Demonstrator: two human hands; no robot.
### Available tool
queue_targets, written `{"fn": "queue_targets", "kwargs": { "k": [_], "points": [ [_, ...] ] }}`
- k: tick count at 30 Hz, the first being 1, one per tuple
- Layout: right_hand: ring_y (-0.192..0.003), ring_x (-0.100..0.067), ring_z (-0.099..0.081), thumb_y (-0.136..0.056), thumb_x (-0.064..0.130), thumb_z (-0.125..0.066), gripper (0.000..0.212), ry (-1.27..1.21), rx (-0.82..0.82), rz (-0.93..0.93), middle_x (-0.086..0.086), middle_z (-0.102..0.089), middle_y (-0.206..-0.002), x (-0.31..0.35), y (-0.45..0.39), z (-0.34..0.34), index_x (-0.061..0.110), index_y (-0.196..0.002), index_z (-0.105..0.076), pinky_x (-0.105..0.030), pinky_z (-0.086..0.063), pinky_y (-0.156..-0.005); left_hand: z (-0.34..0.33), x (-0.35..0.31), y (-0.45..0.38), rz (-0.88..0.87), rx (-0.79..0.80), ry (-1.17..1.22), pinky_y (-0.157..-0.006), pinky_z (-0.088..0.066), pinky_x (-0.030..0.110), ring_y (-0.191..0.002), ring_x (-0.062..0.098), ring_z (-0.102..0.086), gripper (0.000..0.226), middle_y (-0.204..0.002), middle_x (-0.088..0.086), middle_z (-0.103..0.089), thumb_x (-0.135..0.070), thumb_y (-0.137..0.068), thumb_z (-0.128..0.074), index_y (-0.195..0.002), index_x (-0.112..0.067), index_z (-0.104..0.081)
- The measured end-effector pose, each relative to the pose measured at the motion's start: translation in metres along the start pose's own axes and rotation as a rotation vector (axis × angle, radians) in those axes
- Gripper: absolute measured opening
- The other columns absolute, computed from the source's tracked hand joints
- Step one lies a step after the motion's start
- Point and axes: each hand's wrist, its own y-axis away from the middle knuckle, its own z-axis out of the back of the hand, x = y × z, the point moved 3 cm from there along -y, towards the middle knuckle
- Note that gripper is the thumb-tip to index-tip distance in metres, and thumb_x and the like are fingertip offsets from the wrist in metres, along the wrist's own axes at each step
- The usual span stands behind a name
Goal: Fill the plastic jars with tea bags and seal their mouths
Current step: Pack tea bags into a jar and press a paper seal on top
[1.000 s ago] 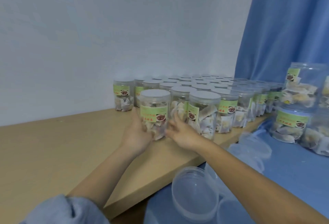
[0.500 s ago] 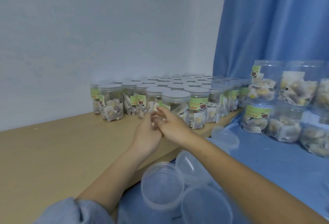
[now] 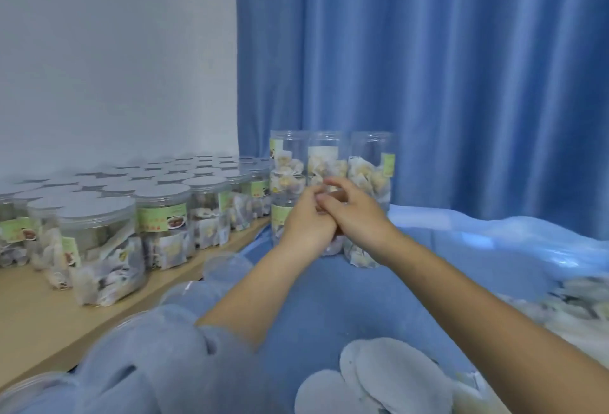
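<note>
My left hand (image 3: 306, 226) and my right hand (image 3: 356, 212) meet in mid-air at the centre, the right hand's fingers lying over the left's fingertips. Neither holds anything that I can see. Just behind them stand clear plastic jars of tea bags (image 3: 324, 163), stacked two high on the blue cloth (image 3: 461, 249), their mouths uncovered. Several capped jars with green labels (image 3: 161, 216) fill the wooden table (image 3: 33, 321) at the left. White round seals (image 3: 379, 377) lie at the bottom.
A blue curtain (image 3: 428, 67) hangs behind the jars. Loose tea bags (image 3: 580, 298) are heaped at the right edge. Clear plastic lids (image 3: 227, 265) lie between the table edge and my left arm. My grey sleeve (image 3: 158, 364) fills the lower left.
My hands let go of the capped jar on the table and came together. My view swung right, so the stacked jars now stand behind my hands.
</note>
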Motion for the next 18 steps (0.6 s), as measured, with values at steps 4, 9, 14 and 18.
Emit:
{"fn": "queue_targets", "kwargs": {
  "k": [4,9,14,18],
  "points": [
    [-0.101,-0.020,-0.063,-0.092,0.026,-0.053,0.046,0.050,-0.069,-0.011,0.001,-0.064,-0.108,-0.018,-0.017,0.059,0.029,-0.137,-0.043,-0.043,-0.054,-0.086,-0.052,-0.010,-0.030,0.031,0.069,0.008,-0.092,-0.050,0.050,-0.105,0.032,-0.062,0.049,-0.118,0.008,-0.062,-0.008,-0.085,-0.053,-0.129,-0.014,-0.034],
    [-0.107,-0.023,-0.058,-0.090,0.032,-0.056,0.053,0.235,-0.107,0.001,-0.002,-0.057,-0.117,-0.031,-0.053,0.097,0.042,-0.138,-0.038,-0.041,-0.051,-0.091,-0.070,-0.015,-0.068,0.028,0.079,-0.026,-0.094,-0.049,0.049,-0.108,0.031,-0.060,0.059,-0.123,0.006,-0.053,-0.012,-0.086,-0.059,-0.137,-0.008,-0.028],
    [-0.085,-0.021,-0.050,-0.085,0.039,-0.065,0.094,0.352,-0.320,0.061,-0.002,-0.048,-0.094,-0.036,-0.102,0.113,0.040,-0.148,0.005,-0.036,-0.047,-0.080,-0.056,-0.016,-0.103,0.002,0.039,0.021,-0.085,-0.054,0.043,-0.099,0.029,-0.064,0.089,-0.113,0.001,-0.050,-0.002,-0.075,-0.071,-0.145,-0.011,-0.016],
    [-0.087,-0.024,-0.048,-0.076,0.045,-0.073,0.111,0.311,-0.455,0.072,-0.015,-0.039,-0.125,-0.043,-0.132,0.106,0.047,-0.143,0.016,-0.035,-0.041,-0.080,-0.044,-0.010,-0.124,0.011,0.022,0.072,-0.081,-0.056,0.041,-0.096,0.027,-0.065,0.103,-0.122,0.004,-0.046,-0.003,-0.073,-0.074,-0.148,-0.017,-0.006]
  ]
}}
